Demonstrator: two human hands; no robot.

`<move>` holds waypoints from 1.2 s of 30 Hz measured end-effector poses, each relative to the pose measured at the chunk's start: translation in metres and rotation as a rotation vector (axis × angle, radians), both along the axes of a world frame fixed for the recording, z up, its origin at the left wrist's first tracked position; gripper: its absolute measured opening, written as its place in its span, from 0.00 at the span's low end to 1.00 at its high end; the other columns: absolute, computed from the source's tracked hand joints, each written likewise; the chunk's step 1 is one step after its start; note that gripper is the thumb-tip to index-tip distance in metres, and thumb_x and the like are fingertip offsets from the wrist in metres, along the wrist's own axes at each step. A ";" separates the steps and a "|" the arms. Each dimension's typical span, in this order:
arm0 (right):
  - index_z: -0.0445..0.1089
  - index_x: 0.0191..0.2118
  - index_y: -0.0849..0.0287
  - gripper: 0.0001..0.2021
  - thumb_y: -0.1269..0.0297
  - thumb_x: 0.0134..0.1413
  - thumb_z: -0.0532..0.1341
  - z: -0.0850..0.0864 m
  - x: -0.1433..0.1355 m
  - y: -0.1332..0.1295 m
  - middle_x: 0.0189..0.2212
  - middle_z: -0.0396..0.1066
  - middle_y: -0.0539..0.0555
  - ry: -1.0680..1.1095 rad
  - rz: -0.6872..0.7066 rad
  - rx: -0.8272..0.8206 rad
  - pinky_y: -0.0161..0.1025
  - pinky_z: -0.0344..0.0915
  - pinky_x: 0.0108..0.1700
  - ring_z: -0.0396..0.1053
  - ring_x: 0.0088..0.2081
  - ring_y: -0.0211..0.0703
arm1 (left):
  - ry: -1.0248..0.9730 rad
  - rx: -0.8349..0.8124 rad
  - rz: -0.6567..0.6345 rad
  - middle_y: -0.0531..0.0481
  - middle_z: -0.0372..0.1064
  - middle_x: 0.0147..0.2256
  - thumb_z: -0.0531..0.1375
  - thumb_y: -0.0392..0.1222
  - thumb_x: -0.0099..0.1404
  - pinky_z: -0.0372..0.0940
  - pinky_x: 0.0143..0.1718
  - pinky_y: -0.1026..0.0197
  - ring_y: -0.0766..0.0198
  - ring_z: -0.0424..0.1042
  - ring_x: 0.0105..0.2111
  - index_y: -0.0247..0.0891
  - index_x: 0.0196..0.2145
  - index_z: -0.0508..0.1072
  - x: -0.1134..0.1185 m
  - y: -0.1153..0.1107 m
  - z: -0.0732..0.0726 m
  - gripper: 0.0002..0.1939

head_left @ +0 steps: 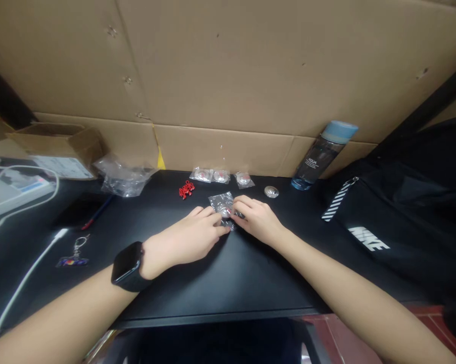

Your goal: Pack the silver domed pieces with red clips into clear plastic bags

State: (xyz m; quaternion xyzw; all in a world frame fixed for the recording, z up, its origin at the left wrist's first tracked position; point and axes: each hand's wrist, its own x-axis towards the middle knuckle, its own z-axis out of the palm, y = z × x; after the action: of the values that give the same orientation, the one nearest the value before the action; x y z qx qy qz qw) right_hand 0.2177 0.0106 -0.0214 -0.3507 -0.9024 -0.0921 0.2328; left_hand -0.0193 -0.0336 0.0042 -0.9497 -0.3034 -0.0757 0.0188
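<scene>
A small clear plastic bag (221, 200) with a round silvery item and a bit of red in it lies on the black table, between my hands. The fingers of my left hand (197, 233), bent, press on its lower left part. My right hand (256, 218) grips its right side with curled fingers. Three similar bagged round items (201, 175) stand in a row behind, near the cardboard wall. One loose round metal item (271, 192) lies to the right of them. A small bunch of red cords (186, 189) is left of the bag.
At the back left are a cardboard box (66, 151) and crumpled clear plastic (125, 177). A white cable (27, 278) and a keychain (73, 260) lie at left. A bottle (321, 159) leans at back right, beside a black bag (395, 217).
</scene>
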 end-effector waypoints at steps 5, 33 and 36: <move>0.69 0.44 0.55 0.05 0.64 0.64 0.63 -0.003 -0.006 0.004 0.45 0.74 0.52 0.042 -0.071 -0.045 0.34 0.61 0.28 0.73 0.35 0.40 | 0.013 0.014 0.090 0.42 0.67 0.48 0.57 0.33 0.70 0.60 0.50 0.49 0.48 0.64 0.51 0.49 0.57 0.75 0.001 -0.004 0.001 0.21; 0.70 0.50 0.58 0.15 0.54 0.66 0.62 -0.001 -0.017 0.037 0.43 0.74 0.58 -0.090 0.057 0.102 0.44 0.62 0.43 0.69 0.42 0.50 | 0.102 -0.005 0.287 0.41 0.64 0.57 0.55 0.31 0.69 0.60 0.52 0.43 0.41 0.61 0.56 0.64 0.65 0.65 0.000 -0.014 -0.009 0.33; 0.70 0.50 0.59 0.15 0.54 0.66 0.62 -0.004 -0.023 0.045 0.43 0.74 0.58 -0.084 0.097 0.091 0.45 0.63 0.44 0.69 0.42 0.50 | 0.095 0.001 0.327 0.41 0.58 0.64 0.57 0.34 0.70 0.56 0.57 0.38 0.37 0.54 0.63 0.63 0.64 0.66 0.002 -0.016 -0.011 0.30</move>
State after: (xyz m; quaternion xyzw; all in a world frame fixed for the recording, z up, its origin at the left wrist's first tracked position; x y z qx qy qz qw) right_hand 0.1950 0.0560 -0.0254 -0.2914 -0.9222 -0.1365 0.2146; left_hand -0.0175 -0.0500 -0.0063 -0.8902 -0.4525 -0.0266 0.0455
